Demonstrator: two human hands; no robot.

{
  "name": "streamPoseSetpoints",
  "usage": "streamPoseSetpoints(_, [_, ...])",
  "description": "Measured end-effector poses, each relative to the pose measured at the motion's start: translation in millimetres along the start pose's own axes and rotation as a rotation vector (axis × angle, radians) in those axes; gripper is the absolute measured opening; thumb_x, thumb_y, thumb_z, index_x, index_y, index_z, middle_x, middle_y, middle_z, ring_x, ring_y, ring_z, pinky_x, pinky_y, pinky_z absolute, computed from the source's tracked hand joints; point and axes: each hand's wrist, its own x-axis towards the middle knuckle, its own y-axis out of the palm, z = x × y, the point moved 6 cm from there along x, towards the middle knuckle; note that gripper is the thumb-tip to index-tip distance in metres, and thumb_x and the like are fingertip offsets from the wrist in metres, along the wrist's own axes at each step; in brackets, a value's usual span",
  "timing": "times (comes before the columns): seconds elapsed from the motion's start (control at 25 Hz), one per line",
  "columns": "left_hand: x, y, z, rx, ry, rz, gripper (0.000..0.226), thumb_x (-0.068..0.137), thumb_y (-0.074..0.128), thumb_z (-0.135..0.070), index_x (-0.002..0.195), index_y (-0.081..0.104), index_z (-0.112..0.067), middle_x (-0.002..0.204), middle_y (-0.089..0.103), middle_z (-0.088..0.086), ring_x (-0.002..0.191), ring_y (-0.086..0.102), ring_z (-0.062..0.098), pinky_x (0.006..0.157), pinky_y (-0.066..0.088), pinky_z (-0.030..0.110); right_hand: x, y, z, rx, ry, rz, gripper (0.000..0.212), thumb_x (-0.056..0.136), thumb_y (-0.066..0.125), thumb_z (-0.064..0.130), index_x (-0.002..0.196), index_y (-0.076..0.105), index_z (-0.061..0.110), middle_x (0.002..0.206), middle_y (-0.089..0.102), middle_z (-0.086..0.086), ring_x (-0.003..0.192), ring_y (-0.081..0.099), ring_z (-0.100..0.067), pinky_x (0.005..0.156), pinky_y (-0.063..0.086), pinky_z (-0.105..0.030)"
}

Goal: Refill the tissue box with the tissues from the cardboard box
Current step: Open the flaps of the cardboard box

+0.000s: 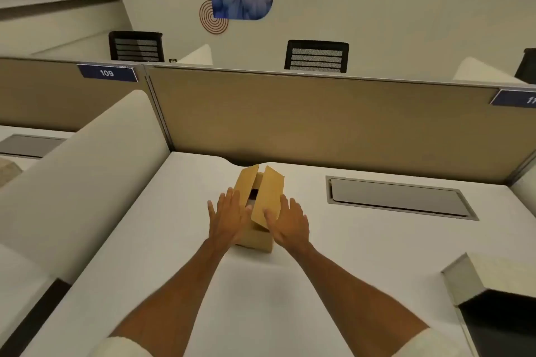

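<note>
a: cardboard box [256,236] sits mid-desk, right between the two hands, its top flaps standing up and parted, a dark gap showing between them.

b: and the hands?

a: left hand [229,219] lies flat against the box's left side, fingers spread and straight, nothing pinched. right hand [290,222] mirrors it on the other side, fingers splayed too, the thumb lying on the raised right flap [268,191].

b: so neither one is closed around anything?

a: no, both are open palms, touching cardboard. the left flap [246,182] stands just beyond the left fingertips.

b: what's inside?

a: too dark to tell.

b: further out from the hands?

a: white desk [174,240] underneath. to the right of the right hand, well apart, a grey recessed panel [400,197] is set in the desktop. nearer the person on that same side, a pale box-shaped thing with a dark side [493,293] stands at the desk's edge; can't say what it is. beyond the box, a tan partition [319,119], with black chair backs [316,56] behind it.
</note>
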Motion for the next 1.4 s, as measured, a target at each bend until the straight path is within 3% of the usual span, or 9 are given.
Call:
streamPoseSetpoints(0.2, [11, 24, 21, -0.060, -0.016, 0.105, 0.062, 0.099, 0.025, -0.047, 0.152, 0.008, -0.019, 0.163, 0.005, 0.003, 0.150, 0.005, 0.025, 0.119, -0.002, 0.049, 19, 28, 6, 0.068, 0.062, 0.057, 0.074, 0.093, 0.031, 0.062, 0.152, 0.015, 0.020, 0.161, 0.017, -0.008, 0.148, 0.018, -0.031, 0.118, 0.022, -0.049])
streamPoseSetpoints(0.48, [18, 32, 18, -0.226, 0.014, 0.124, 0.058, 0.099, 0.029, -0.042, 0.151, 0.015, -0.019, 0.159, 0.021, 0.004, 0.148, 0.018, 0.025, 0.121, 0.004, 0.047, 27, 38, 12, 0.118, 0.044, 0.050, 0.073, 0.093, 0.038, 0.059, 0.149, 0.020, 0.017, 0.157, 0.024, -0.010, 0.143, 0.029, -0.030, 0.111, 0.034, -0.048])
streamPoseSetpoints(0.64, [18, 35, 22, -0.330, 0.029, 0.151, 0.055, 0.100, 0.032, -0.040, 0.150, 0.021, -0.020, 0.155, 0.032, 0.005, 0.140, 0.036, 0.026, 0.116, 0.030, 0.047, 27, 39, 18, 0.109, 0.047, 0.061, 0.072, 0.093, 0.043, 0.053, 0.148, 0.019, 0.015, 0.152, 0.030, -0.009, 0.136, 0.039, -0.031, 0.104, 0.041, -0.047])
streamPoseSetpoints(0.8, [22, 9, 31, -0.356, 0.033, 0.008, 0.045, 0.101, 0.032, -0.029, 0.144, 0.034, -0.017, 0.141, 0.051, 0.007, 0.126, 0.052, 0.025, 0.104, 0.043, 0.039, 28, 26, 16, 0.200, 0.024, 0.006, 0.068, 0.094, 0.044, 0.048, 0.150, 0.018, 0.022, 0.151, 0.038, -0.006, 0.131, 0.046, -0.030, 0.102, 0.043, -0.045])
streamPoseSetpoints(0.92, [27, -12, 46, -0.223, 0.038, -0.099, 0.043, 0.102, 0.030, -0.028, 0.144, 0.035, -0.017, 0.132, 0.059, 0.009, 0.116, 0.060, 0.028, 0.096, 0.048, 0.041, 24, 4, 6, 0.154, -0.118, -0.131, 0.057, 0.096, 0.041, 0.036, 0.150, 0.023, 0.028, 0.142, 0.050, -0.002, 0.120, 0.055, -0.025, 0.093, 0.048, -0.040])
streamPoseSetpoints(1.04, [33, -17, 68, -0.132, 0.011, -0.162, 0.046, 0.101, 0.034, -0.028, 0.146, 0.030, -0.017, 0.137, 0.055, 0.009, 0.118, 0.059, 0.029, 0.097, 0.048, 0.043, 23, -7, -13, 0.118, -0.188, -0.186, 0.054, 0.093, 0.029, 0.032, 0.146, 0.036, 0.026, 0.150, 0.044, 0.001, 0.134, 0.045, -0.020, 0.102, 0.044, -0.036])
streamPoseSetpoints(1.2, [41, -14, 91, -0.066, -0.070, -0.134, 0.050, 0.101, 0.024, -0.041, 0.147, 0.030, -0.022, 0.152, 0.038, 0.005, 0.135, 0.041, 0.027, 0.113, 0.031, 0.046, 30, -6, -50, 0.087, -0.168, -0.168, 0.067, 0.083, 0.027, 0.051, 0.143, 0.042, 0.025, 0.155, 0.035, 0.001, 0.142, 0.033, -0.020, 0.112, 0.038, -0.044])
streamPoseSetpoints(1.32, [43, -9, 91, 0.081, -0.021, -0.041, 0.047, 0.100, 0.036, -0.013, 0.147, 0.032, -0.010, 0.155, 0.032, 0.007, 0.140, 0.035, 0.026, 0.114, 0.030, 0.039, 33, -1, -73, 0.065, -0.149, -0.133, 0.065, 0.083, 0.039, 0.053, 0.142, 0.045, 0.026, 0.159, 0.024, 0.002, 0.148, 0.018, -0.021, 0.116, 0.025, -0.049])
streamPoseSetpoints(1.4, [46, -2, 92, 0.132, -0.025, 0.006, 0.047, 0.096, 0.040, -0.006, 0.143, 0.035, -0.004, 0.148, 0.041, 0.012, 0.131, 0.047, 0.027, 0.106, 0.041, 0.038, 36, 5, -85, 0.018, -0.118, -0.084, 0.064, 0.083, 0.040, 0.053, 0.141, 0.046, 0.025, 0.160, 0.021, 0.004, 0.150, 0.013, -0.020, 0.117, 0.021, -0.048])
